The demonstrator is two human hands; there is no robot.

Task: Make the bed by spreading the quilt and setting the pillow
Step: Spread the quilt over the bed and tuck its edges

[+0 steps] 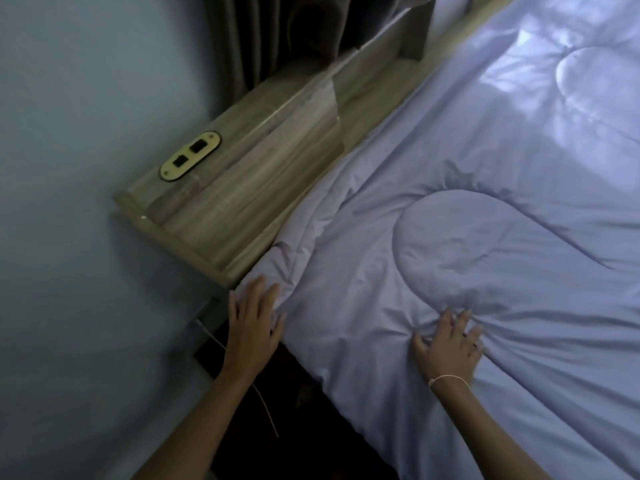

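Pressing flat on the pale lilac quilt (467,202), the right hand (450,348) lies at about 5 o'clock in the view, fingers spread, holding nothing. The left hand (254,323), at 7 o'clock, rests straight-fingered against the quilt's corner edge, also gripping nothing. The quilt covers the bed from 6 o'clock up to 1 o'clock. A wooden headboard shelf (242,188) with a switch plate (189,156) sits at 10 o'clock, curtain (277,39) above.
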